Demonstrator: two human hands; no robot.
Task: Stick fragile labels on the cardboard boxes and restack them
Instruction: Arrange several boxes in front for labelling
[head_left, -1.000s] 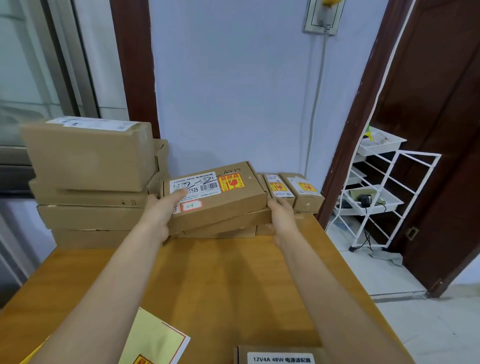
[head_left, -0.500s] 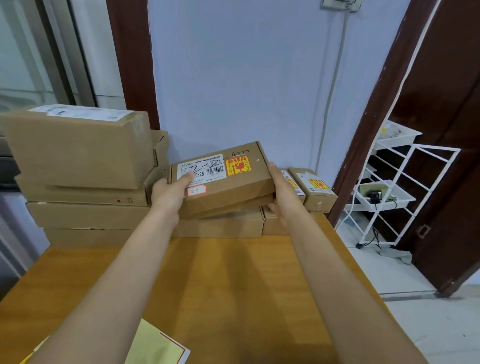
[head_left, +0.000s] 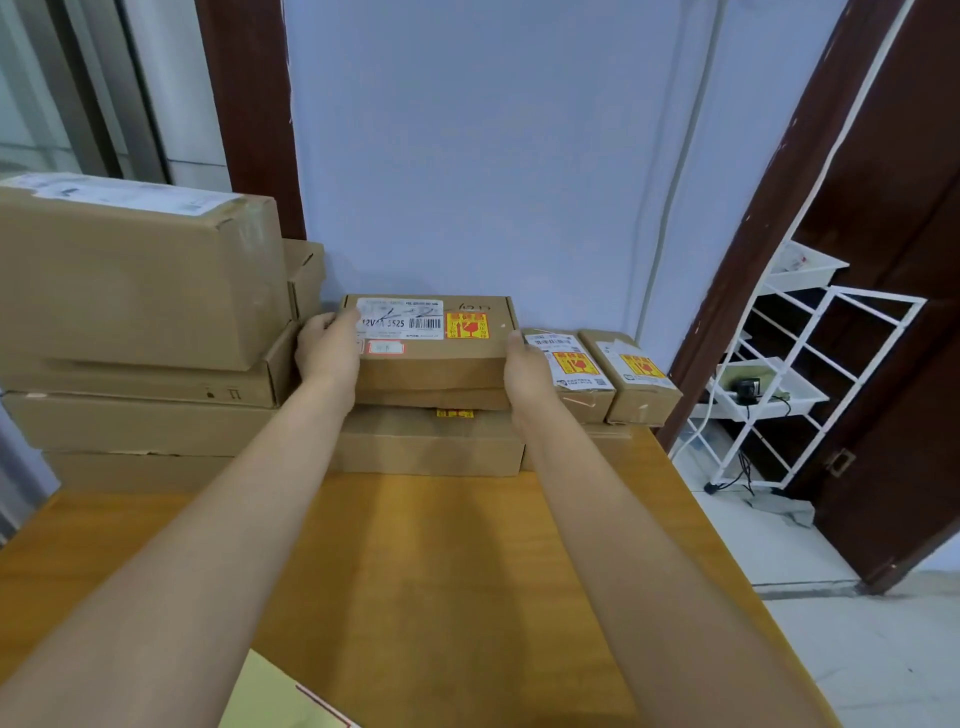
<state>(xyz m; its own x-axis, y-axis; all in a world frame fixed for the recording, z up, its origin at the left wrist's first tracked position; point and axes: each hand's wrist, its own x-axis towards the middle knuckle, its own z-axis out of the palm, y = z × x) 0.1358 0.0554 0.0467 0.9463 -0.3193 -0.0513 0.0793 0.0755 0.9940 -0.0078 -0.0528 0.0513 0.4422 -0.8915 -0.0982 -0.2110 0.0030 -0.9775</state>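
The flat cardboard box (head_left: 434, 343) sits at the far middle of the wooden surface (head_left: 441, 561), on top of a thinner box (head_left: 434, 399) and a broader base box (head_left: 426, 441), close to the blue wall (head_left: 493, 156). Both hands clamp it from the ends: the left hand (head_left: 327, 351) wraps the left end with its thumb over the top edge by the white shipping label (head_left: 402, 319), and the right hand (head_left: 524, 366) presses the right end with fingers curled round the side, so each grip is closed on the box. Its lid already carries a yellow-and-red fragile label (head_left: 467, 326), so it looks like a finished piece being squared onto the pile. Judging by how it is held, the box is probably light and fairly stiff; the corrugated walls should take a firm squeeze at the short ends, while the wide lid would likely dent if pressed in the middle. The plain card offers decent friction, less so over the glossy labels. Just to the right lie two small labelled boxes (head_left: 569, 371) and (head_left: 636, 374), nearly touching the right hand, so any sideways shift risks nudging them. To the left stands a taller stack of large cartons (head_left: 135, 280). A sheet of label backing (head_left: 270, 696) lies at the near edge.
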